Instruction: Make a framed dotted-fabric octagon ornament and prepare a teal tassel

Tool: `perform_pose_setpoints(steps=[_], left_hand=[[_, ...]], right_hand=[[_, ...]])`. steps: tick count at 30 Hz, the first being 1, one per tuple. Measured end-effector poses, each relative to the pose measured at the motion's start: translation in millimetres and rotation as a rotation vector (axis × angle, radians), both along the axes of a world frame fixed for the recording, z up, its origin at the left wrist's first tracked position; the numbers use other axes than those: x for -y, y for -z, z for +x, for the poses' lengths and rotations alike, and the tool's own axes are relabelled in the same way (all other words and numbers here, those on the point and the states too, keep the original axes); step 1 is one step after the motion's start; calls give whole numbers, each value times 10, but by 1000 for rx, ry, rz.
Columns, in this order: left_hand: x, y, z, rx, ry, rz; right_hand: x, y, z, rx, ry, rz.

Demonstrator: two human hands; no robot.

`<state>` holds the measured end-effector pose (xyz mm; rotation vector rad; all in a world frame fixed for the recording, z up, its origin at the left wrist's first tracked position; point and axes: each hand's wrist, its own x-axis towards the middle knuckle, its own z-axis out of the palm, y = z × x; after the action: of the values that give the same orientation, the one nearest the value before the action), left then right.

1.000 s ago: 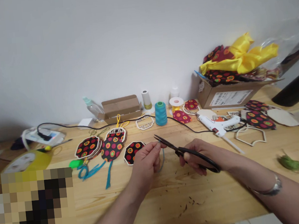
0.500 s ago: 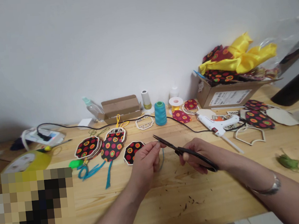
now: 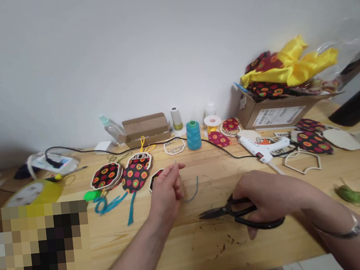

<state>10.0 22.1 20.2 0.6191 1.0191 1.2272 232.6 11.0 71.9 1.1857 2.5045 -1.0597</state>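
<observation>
My left hand is raised a little over the wooden table, its fingertips pinched on a short blue-grey cord that curves down to the right. My right hand grips the black scissors low over the table, blades pointing left and nearly closed. Just behind my left hand lies a patterned fabric ornament, partly hidden by it. Beside that ornament sit more patterned ornaments with blue tassels.
A white glue gun with its black cable, a blue thread spool, small cardboard boxes, a box of yellow and patterned fabric, wooden cut-outs and a green thread tuft lie around. A power strip sits far left.
My right hand has lowered the scissors from beside the cord down to the table and swung the blades leftward. My left hand lifted slightly with the cord.
</observation>
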Motion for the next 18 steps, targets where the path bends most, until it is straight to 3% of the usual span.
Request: perform_pose_setpoints(steps=[6, 18], left_hand=[[9, -1, 15, -5, -1, -1], [11, 5, 31, -18, 0, -13]], right_hand=[[108, -58, 58, 108, 21, 157], [135, -42, 251, 275, 101, 234]])
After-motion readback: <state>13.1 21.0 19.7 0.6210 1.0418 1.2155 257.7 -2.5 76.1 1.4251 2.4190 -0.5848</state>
